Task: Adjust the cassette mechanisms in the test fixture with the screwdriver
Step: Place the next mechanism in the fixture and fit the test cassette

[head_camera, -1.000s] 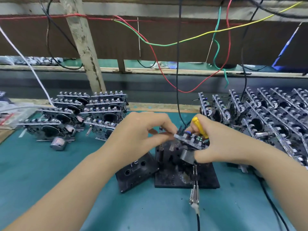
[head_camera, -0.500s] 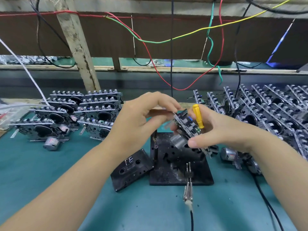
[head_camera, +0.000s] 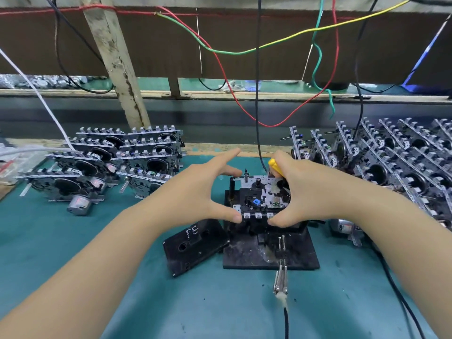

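Mechanism (head_camera: 260,196) lowered onto fixture (head_camera: 269,255), cassette (head_camera: 195,245) beside

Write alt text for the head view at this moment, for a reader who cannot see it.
Both hands seat a cassette mechanism on a black test fixture: the left hand spreads open at its left edge, the right hand also grips a yellow screwdriver. A black cassette lies left of it on the teal bench, stacks of mechanisms behind.
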Demonstrator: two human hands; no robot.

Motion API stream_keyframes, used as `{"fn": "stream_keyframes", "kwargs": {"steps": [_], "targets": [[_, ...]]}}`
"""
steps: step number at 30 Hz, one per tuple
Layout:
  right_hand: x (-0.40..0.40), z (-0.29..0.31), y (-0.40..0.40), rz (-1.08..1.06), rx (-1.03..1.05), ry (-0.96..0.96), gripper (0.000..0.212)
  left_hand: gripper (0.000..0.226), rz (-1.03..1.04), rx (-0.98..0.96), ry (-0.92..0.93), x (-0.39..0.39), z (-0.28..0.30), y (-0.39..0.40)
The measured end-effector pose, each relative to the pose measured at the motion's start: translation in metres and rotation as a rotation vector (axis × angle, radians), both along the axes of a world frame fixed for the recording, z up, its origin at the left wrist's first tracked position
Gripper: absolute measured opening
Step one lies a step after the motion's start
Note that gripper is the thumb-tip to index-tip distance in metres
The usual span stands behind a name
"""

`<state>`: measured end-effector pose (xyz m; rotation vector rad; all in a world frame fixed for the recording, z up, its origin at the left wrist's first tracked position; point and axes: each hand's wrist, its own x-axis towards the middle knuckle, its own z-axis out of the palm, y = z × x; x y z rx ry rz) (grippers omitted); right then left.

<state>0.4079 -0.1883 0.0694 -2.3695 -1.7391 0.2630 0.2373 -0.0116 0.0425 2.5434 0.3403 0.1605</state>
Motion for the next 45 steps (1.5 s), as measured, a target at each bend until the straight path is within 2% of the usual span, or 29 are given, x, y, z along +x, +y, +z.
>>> {"fn": "stream_keyframes", "kwargs": {"steps": [9,12,17,20,22,25,27,29,31,35,37,40,45], "targets": [[0.0,0.001,-0.003,0.004,0.039,0.083,0.068,0.111,0.014,-0.02,-0.025,0.0,0.0,0.001],[-0.005,-0.003,0.0,0.0,-0.012,0.037,0.072,0.112,0.011,-0.032,0.019,0.0,-0.002,0.003],[0.009,0.015,-0.013,-0.053,-0.119,0.11,0.089,0.109,0.019,-0.028,0.041,0.003,-0.002,0.0],[0.021,0.026,-0.023,-0.059,-0.2,-0.012,0.077,0.104,0.037,-0.047,0.034,0.0,-0.005,-0.005],[0.026,0.024,-0.025,-0.082,-0.19,-0.023,0.074,0.104,0.045,-0.036,0.036,-0.003,-0.005,-0.009],[0.031,0.017,-0.025,-0.111,-0.136,0.034,0.074,0.115,0.073,0.102,0.162,-0.018,-0.008,-0.014],[0.033,0.015,-0.027,-0.122,-0.119,0.077,0.074,0.12,0.088,0.179,0.371,-0.037,-0.014,-0.017],[0.034,0.014,-0.03,-0.127,-0.105,0.1,0.074,0.115,0.077,0.237,0.531,-0.054,-0.019,-0.022],[0.033,0.013,-0.032,-0.127,-0.091,0.11,0.073,0.093,0.085,0.271,0.473,-0.063,-0.016,-0.023],[0.032,0.011,-0.034,-0.126,-0.075,0.109,0.071,0.057,0.117,0.21,0.162,-0.076,0.017,-0.019],[0.032,0.01,-0.035,-0.127,-0.07,0.097,0.07,0.051,0.115,0.184,0.017,-0.073,0.04,-0.024],[0.03,0.011,-0.037,-0.126,-0.064,0.107,0.069,0.044,0.096,0.173,-0.091,-0.052,0.065,-0.028],[0.027,0.011,-0.042,-0.13,-0.057,0.148,0.064,0.033,0.024,0.071,-0.298,-0.016,0.078,-0.034]]}}
